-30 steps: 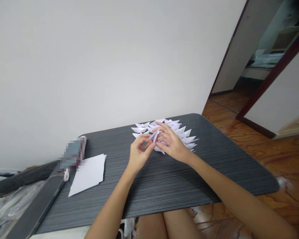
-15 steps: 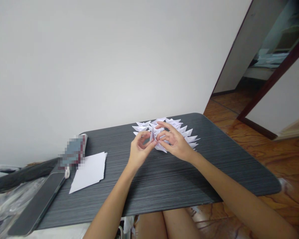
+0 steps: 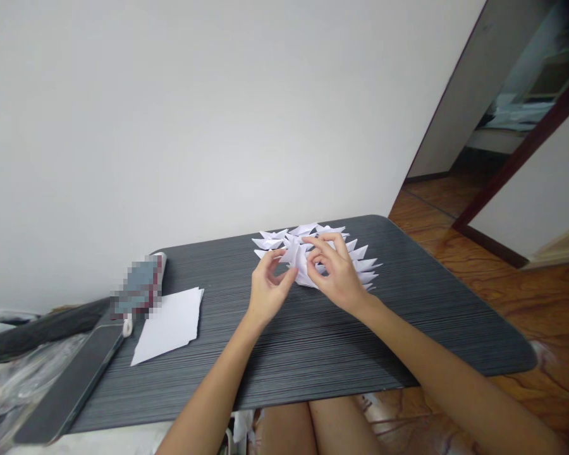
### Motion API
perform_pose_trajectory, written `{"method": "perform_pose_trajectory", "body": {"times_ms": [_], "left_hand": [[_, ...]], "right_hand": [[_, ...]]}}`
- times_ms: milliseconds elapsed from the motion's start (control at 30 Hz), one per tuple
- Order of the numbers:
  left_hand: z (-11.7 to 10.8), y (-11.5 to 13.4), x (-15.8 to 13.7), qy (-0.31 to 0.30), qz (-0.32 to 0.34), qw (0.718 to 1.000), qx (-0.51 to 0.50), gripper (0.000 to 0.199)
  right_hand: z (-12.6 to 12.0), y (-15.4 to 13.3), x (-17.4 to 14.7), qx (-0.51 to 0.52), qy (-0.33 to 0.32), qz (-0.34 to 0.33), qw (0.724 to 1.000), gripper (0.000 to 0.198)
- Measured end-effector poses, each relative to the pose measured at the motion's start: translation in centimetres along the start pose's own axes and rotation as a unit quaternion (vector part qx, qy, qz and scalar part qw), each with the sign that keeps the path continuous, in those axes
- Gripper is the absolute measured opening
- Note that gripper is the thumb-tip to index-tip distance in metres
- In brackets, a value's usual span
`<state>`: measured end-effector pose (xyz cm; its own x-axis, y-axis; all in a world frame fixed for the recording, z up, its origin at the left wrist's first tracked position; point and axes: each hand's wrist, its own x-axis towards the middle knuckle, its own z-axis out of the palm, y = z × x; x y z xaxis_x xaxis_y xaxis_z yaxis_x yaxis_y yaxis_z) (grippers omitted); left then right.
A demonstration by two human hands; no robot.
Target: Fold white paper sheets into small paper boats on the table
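Note:
Both hands are raised over the middle of the dark table, around a white folded paper boat (image 3: 292,254). My left hand (image 3: 269,285) has its fingers and thumb curled in a pinch on the boat's left side. From the other side, my right hand (image 3: 337,273) bends its thumb and index finger into a ring against the paper, with its other fingers reaching over it. Several more folded paper boats (image 3: 366,265) with pointed ends lie in rows just behind and to the right of the hands, which partly hide them.
A stack of white paper sheets (image 3: 171,325) lies on the table (image 3: 322,354) at the left. Beside it is a blurred-out item (image 3: 140,287) with a white loop. A white wall (image 3: 218,126) borders the table's far edge. A wooden floor (image 3: 422,218) shows at the right.
The held paper boat has tipped from standing upright and narrow to a wider, tilted view. My right thumb and index finger have curled closer together, and the two thumbs have moved apart.

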<state>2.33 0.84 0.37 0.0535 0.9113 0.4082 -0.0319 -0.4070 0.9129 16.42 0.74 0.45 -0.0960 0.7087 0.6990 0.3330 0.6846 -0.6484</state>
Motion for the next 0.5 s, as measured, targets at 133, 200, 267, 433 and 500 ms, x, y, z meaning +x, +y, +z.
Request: {"method": "perform_pose_trajectory", "body": {"times_ms": [133,200,267,433,500], "left_hand": [[0.05,-0.18,-0.14,-0.005,0.006,1.000,0.021,0.028],[0.13,-0.07,-0.26,-0.024,0.012,0.999,0.026,0.021],[0.24,0.11,-0.40,-0.041,0.024,0.998,0.037,0.014],[0.52,0.38,-0.63,-0.051,0.055,0.994,0.078,0.008],[0.54,0.37,-0.68,-0.059,0.051,0.993,0.089,0.009]], "right_hand": [[0.32,0.00,-0.03,-0.023,-0.007,0.041,0.999,0.042],[0.33,-0.09,0.02,-0.046,-0.024,0.053,0.997,0.042],[0.27,-0.15,0.10,-0.074,-0.041,0.059,0.995,0.033],[0.17,0.19,0.11,-0.048,-0.096,0.112,0.988,0.011],[0.24,0.48,-0.02,0.002,-0.105,0.142,0.984,0.014]]}}
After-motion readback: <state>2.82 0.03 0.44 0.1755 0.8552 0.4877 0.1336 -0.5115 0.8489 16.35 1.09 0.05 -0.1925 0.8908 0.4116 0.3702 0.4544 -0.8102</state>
